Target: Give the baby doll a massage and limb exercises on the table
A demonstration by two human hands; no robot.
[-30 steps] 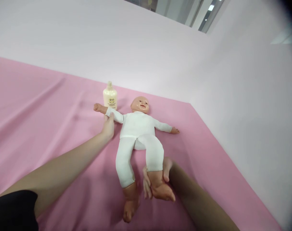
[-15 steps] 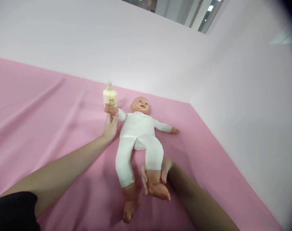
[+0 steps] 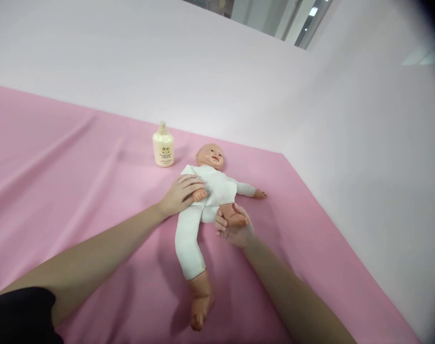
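A baby doll in white clothes lies on its back on a pink sheet. My left hand grips the doll's arm and folds it across the chest, so the small doll hand sits by my fingers. My right hand holds one doll foot, with that leg bent up against the belly. The doll's other leg lies straight toward me and its other arm points out to the right. A cream lotion bottle stands upright just beyond the doll's head, to the left, apart from both hands.
The pink sheet covers the whole surface and has soft folds at the left. Pale walls rise behind and to the right of it, meeting in a corner near the doll. A window strip shows at the top.
My left hand has brought the doll's arm from stretched out beside the bottle in across its chest. My right hand has pushed the foot up from the sheet toward the belly, bending the leg.
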